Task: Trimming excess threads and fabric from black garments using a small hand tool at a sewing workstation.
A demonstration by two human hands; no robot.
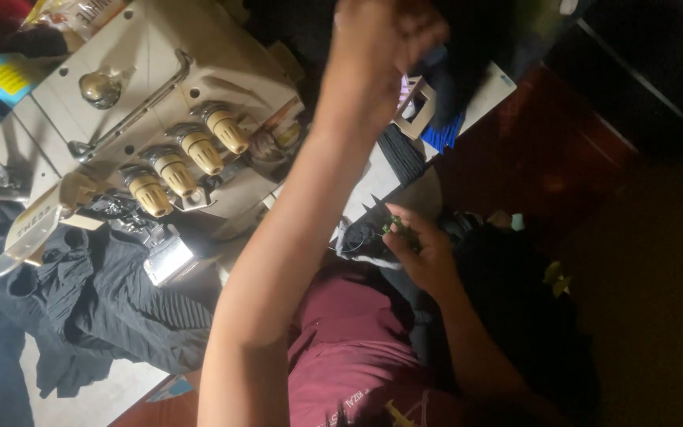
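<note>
A left hand (385,35) was seen raised near the top edge of the view, its forearm running diagonally up from the lower left across the middle of the picture. The fingers were curled in around a dark piece of cloth (468,47) that hung just to the right of the hand; the grip appeared closed on it, though the shadow there kept the exact hold from being made out. A right hand (420,249) was held much lower, close to the body above a maroon shirt (349,348). A small green thing (393,225) was pinched between its fingertips, too small and blurred to be named, and the hand rested against a heap of black fabric (515,316) spread over the lap. The two hands were well apart, the raised cloth lying above and slightly right of the lower hand. To the left, a cream-coloured overlock sewing machine (152,103) was set on the table, with four yellowish tension knobs (187,158) ranged in a slanted row along its front. Dark pleated fabric (112,300) was bunched below the machine at the table's edge. A blue object (442,134) was partly seen behind the raised forearm, beside a pale board.
</note>
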